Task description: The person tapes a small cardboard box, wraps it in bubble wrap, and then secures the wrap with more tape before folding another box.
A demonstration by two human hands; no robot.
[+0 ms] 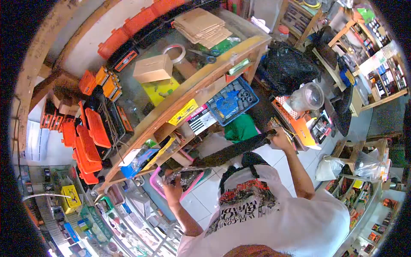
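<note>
A long, dark, flat strip (231, 153), perhaps folded plastic or cloth, stretches between my two hands in front of my chest. At its left end, my left hand (172, 190) is closed on crumpled, shiny material, above a pink-rimmed basket (156, 185). The right end of the strip lies in the closed fingers of my right hand (280, 139), near a box of small goods with an orange side (302, 128). A green bag (240, 128) sits beyond the strip. What the strip is exactly is too unclear to tell.
A wooden-framed glass counter (188, 88) carries flat cardboard (201, 25), a small carton (153, 68) and tape (174, 53). Beside it are a blue tray of grey fittings (244, 100) and a black bag (287, 68). Orange cases (87, 145) stand left; a stool (357, 156) stands right.
</note>
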